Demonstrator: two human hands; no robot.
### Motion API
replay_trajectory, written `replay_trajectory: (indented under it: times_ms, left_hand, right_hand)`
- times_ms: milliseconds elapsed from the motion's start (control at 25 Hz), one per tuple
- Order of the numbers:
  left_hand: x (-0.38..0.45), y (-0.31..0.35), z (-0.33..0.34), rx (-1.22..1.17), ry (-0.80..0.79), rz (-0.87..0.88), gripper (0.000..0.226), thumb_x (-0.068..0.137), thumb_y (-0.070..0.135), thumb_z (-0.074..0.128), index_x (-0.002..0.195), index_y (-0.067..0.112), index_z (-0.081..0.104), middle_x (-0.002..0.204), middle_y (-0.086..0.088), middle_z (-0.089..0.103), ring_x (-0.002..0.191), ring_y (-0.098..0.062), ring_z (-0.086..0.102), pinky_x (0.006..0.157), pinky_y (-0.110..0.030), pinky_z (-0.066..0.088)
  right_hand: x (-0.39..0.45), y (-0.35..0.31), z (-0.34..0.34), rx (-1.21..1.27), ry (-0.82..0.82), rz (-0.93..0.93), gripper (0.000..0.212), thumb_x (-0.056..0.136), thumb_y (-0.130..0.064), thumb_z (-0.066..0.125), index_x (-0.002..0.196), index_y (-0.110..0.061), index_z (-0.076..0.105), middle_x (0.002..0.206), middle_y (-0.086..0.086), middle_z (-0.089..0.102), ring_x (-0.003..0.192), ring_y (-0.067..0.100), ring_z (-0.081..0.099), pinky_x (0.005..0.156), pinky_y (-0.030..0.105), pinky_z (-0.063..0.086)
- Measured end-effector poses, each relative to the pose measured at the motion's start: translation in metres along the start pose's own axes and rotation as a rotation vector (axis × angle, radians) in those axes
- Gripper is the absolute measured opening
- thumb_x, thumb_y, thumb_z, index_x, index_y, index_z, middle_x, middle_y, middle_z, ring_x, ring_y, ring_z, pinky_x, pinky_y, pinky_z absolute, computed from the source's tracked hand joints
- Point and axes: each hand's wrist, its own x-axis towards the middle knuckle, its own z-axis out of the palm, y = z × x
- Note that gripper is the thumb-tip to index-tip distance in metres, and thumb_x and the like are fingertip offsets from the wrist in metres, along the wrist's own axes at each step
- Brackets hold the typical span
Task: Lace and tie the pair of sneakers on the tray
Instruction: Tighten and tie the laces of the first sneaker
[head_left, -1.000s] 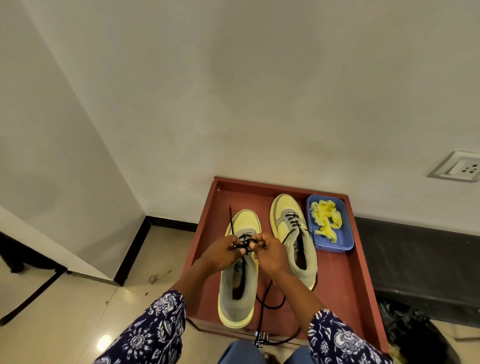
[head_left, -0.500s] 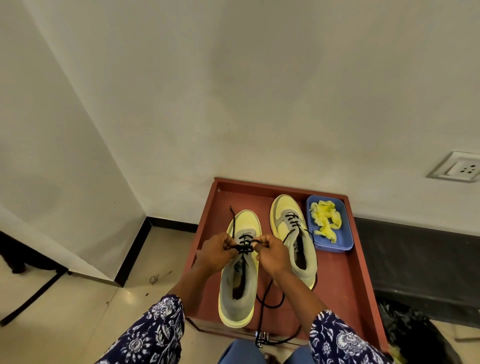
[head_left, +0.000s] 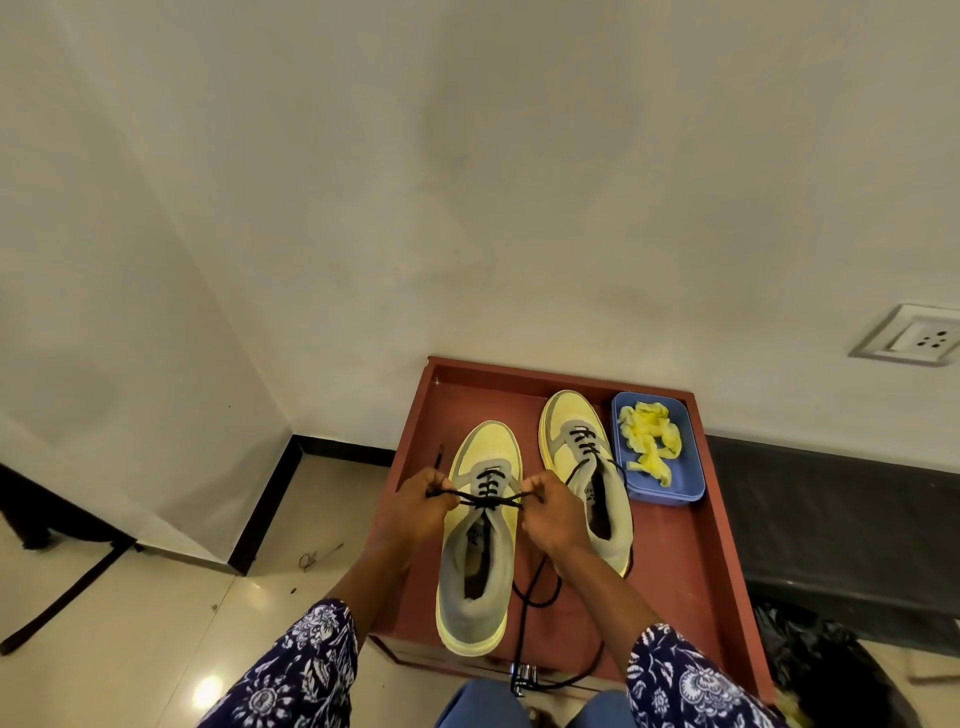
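Observation:
Two yellow and grey sneakers stand side by side on a red-brown tray (head_left: 691, 561). Over the left sneaker (head_left: 480, 551), my left hand (head_left: 418, 512) and my right hand (head_left: 553, 512) each pinch one side of its black lace (head_left: 485, 500). The lace is stretched taut between them across the tongue, crossed at the middle. A free lace end points up past my left hand. The right sneaker (head_left: 587, 467) has a black lace through its front eyelets; the loose lace (head_left: 540, 597) trails over the tray's near edge.
A blue tub (head_left: 696, 467) with yellow laces (head_left: 649, 436) sits at the tray's far right corner. The wall rises just behind the tray, with a socket (head_left: 919, 338) at right. Tiled floor lies to the left, a dark bag (head_left: 831, 670) at lower right.
My hands have moved apart, left hand leftward and right hand rightward, drawing the lace crossing tight and flat over the left sneaker's tongue.

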Motion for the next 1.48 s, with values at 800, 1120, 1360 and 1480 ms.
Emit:
replay_trajectory:
  times_ms: [800, 1120, 1360, 1480]
  left_hand:
    - [-0.008, 0.002, -0.018, 0.063, 0.093, 0.033, 0.019, 0.082, 0.010, 0.066, 0.069, 0.024, 0.064, 0.075, 0.008, 0.063, 0.072, -0.004, 0.056, 0.063, -0.015, 0.040]
    - [-0.013, 0.009, -0.016, 0.038, 0.100, 0.041, 0.023, 0.083, 0.006, 0.063, 0.072, 0.026, 0.063, 0.078, 0.012, 0.063, 0.073, 0.002, 0.056, 0.060, -0.008, 0.038]
    - [-0.012, 0.008, -0.015, 0.059, 0.120, 0.031, 0.028, 0.084, 0.006, 0.062, 0.069, 0.029, 0.062, 0.076, 0.013, 0.062, 0.072, 0.001, 0.055, 0.061, -0.010, 0.039]
    - [-0.012, 0.006, -0.015, 0.077, 0.128, 0.023, 0.027, 0.084, 0.006, 0.061, 0.070, 0.029, 0.062, 0.077, 0.014, 0.063, 0.073, 0.003, 0.055, 0.062, -0.010, 0.039]
  right_hand:
    - [0.000, -0.002, -0.017, 0.432, 0.026, 0.115, 0.021, 0.086, 0.001, 0.050, 0.079, -0.018, 0.054, 0.080, 0.009, 0.063, 0.056, 0.014, 0.052, 0.053, 0.027, 0.045]
    - [-0.005, -0.004, -0.025, 0.298, -0.237, 0.060, 0.014, 0.085, -0.006, 0.058, 0.084, -0.017, 0.066, 0.073, -0.006, 0.062, 0.057, -0.001, 0.049, 0.050, 0.011, 0.037]
    - [-0.004, -0.004, -0.023, 0.242, -0.155, 0.109, 0.025, 0.096, -0.027, 0.046, 0.076, -0.017, 0.055, 0.071, 0.000, 0.056, 0.054, 0.009, 0.046, 0.053, 0.026, 0.041]
    - [-0.009, -0.011, -0.031, 0.560, -0.149, 0.229, 0.029, 0.100, -0.024, 0.035, 0.075, -0.016, 0.046, 0.065, -0.001, 0.051, 0.037, 0.006, 0.038, 0.036, 0.017, 0.026]
